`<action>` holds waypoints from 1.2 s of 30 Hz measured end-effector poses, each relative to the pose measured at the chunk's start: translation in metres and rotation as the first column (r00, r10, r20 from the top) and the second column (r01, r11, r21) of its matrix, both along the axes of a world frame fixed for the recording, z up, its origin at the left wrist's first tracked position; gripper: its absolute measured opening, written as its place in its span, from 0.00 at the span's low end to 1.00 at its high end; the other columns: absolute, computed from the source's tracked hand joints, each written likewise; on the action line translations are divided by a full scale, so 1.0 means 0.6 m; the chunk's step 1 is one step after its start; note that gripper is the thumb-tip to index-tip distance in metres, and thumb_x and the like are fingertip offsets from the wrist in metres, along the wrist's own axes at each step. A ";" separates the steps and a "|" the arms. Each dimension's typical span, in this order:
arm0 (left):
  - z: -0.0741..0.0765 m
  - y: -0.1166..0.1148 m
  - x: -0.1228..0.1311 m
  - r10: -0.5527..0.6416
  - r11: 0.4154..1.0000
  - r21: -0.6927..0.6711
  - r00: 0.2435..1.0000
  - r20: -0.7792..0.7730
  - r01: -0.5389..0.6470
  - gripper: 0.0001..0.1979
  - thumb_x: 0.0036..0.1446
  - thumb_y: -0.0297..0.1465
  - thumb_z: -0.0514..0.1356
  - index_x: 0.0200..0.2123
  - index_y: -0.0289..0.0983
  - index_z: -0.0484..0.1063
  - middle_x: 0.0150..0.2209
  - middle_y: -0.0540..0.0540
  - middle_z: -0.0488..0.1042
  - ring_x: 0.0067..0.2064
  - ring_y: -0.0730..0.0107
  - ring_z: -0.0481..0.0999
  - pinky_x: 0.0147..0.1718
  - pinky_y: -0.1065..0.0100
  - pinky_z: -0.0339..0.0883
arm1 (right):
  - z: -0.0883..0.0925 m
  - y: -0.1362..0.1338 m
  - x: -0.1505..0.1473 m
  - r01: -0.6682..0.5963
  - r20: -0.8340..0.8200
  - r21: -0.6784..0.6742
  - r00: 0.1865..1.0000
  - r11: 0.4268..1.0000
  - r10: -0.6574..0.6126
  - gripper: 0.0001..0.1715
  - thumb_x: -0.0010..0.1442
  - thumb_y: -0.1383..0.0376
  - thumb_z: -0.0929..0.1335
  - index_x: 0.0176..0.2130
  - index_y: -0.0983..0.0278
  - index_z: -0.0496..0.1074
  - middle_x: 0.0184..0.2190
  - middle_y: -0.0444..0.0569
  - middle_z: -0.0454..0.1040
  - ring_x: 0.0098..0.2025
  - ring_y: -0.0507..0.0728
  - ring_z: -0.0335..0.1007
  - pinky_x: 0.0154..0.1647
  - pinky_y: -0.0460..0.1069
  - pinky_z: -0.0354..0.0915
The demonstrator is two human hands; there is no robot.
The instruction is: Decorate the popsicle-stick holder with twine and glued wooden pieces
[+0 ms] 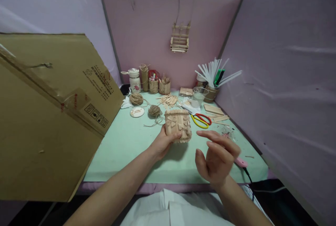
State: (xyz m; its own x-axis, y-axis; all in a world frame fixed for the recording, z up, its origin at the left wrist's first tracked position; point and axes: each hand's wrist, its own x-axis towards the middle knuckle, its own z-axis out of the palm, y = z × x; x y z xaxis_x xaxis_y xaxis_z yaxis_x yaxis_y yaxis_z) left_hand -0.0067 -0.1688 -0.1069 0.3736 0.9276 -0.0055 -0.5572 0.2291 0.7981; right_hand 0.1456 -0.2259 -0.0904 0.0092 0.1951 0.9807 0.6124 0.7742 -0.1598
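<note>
Wrapped round the lower left side of a small wooden-stick container (177,125) is my left hand (165,141), its thumb across the front. The container is pale, with scalloped trim at its top and bottom rims and small cut shapes on its side. To the right of it, my right hand (217,154) hovers with fingers apart and bent, holding nothing and not touching the container. Behind my right hand lies a pink corded tool (240,163), partly hidden. Scissors with red and yellow handles (201,120) rest just beyond the container.
A large cardboard sheet (52,114) stands at the left. Twine balls (136,98), a white lid (137,112), loose sticks (169,100), a clear cup (200,94) and a holder of white sticks (211,93) are farther back. A small stick swing (180,38) hangs on the rear wall.
</note>
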 end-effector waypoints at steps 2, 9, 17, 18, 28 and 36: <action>0.004 0.003 -0.003 -0.038 0.999 -0.013 0.999 0.025 0.038 0.31 0.43 0.30 0.73 0.52 0.36 0.69 0.55 0.37 0.73 0.57 0.50 0.72 0.59 0.52 0.61 | 0.008 -0.008 0.004 0.076 -0.112 0.022 0.991 0.997 -0.073 0.26 0.54 0.72 0.71 0.49 0.53 0.64 0.44 0.48 0.57 0.39 0.56 0.69 0.40 0.59 0.73; -0.005 0.019 -0.026 -0.117 0.982 -0.131 0.985 0.126 0.133 0.27 0.45 0.36 0.72 0.49 0.36 0.74 0.54 0.41 0.75 0.54 0.60 0.73 0.53 0.65 0.65 | 0.008 -0.010 0.021 -0.044 -0.207 -0.272 0.978 0.961 -0.013 0.16 0.57 0.72 0.72 0.44 0.58 0.69 0.41 0.49 0.64 0.38 0.56 0.68 0.39 0.56 0.71; -0.003 0.018 -0.030 -0.316 0.948 0.078 0.942 0.109 0.309 0.34 0.47 0.38 0.70 0.56 0.34 0.68 0.58 0.37 0.71 0.58 0.54 0.71 0.56 0.60 0.63 | -0.029 0.021 0.039 -0.127 -0.295 -0.460 0.955 0.879 -0.017 0.15 0.60 0.62 0.70 0.47 0.60 0.69 0.49 0.53 0.66 0.54 0.60 0.65 0.53 0.60 0.67; -0.004 0.019 -0.028 -0.301 0.952 0.088 0.949 0.088 0.294 0.34 0.47 0.37 0.70 0.57 0.35 0.67 0.58 0.37 0.71 0.58 0.53 0.71 0.56 0.59 0.64 | -0.034 0.026 0.040 -0.155 -0.304 -0.512 0.953 0.845 -0.010 0.21 0.59 0.60 0.71 0.51 0.60 0.66 0.52 0.55 0.65 0.56 0.61 0.64 0.55 0.62 0.66; -0.011 0.032 -0.016 -0.036 0.951 0.290 0.970 -0.240 0.107 0.39 0.39 0.31 0.74 0.56 0.38 0.65 0.59 0.36 0.69 0.62 0.49 0.65 0.58 0.52 0.61 | -0.078 0.056 0.025 -0.056 -0.118 -0.773 0.991 0.632 -0.056 0.64 0.49 0.57 0.74 0.70 0.64 0.36 0.66 0.66 0.53 0.66 0.68 0.54 0.63 0.64 0.57; -0.052 0.071 -0.005 0.224 0.871 0.489 0.850 -0.478 0.045 0.41 0.40 0.19 0.65 0.60 0.38 0.61 0.61 0.38 0.66 0.59 0.56 0.68 0.60 0.55 0.60 | -0.129 0.088 0.048 0.263 0.234 -0.750 0.964 0.607 -0.129 0.67 0.48 0.62 0.73 0.70 0.67 0.30 0.66 0.67 0.55 0.65 0.69 0.56 0.61 0.62 0.60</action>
State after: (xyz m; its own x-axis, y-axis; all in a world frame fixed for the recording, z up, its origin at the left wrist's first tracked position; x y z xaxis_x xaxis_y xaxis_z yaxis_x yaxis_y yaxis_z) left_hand -0.0095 -0.1261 -0.1378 0.3566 0.8941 0.2710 -0.0438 -0.2737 0.9608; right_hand 0.1745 -0.1730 -0.1680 0.0156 0.8863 0.4628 0.8014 0.2657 -0.5359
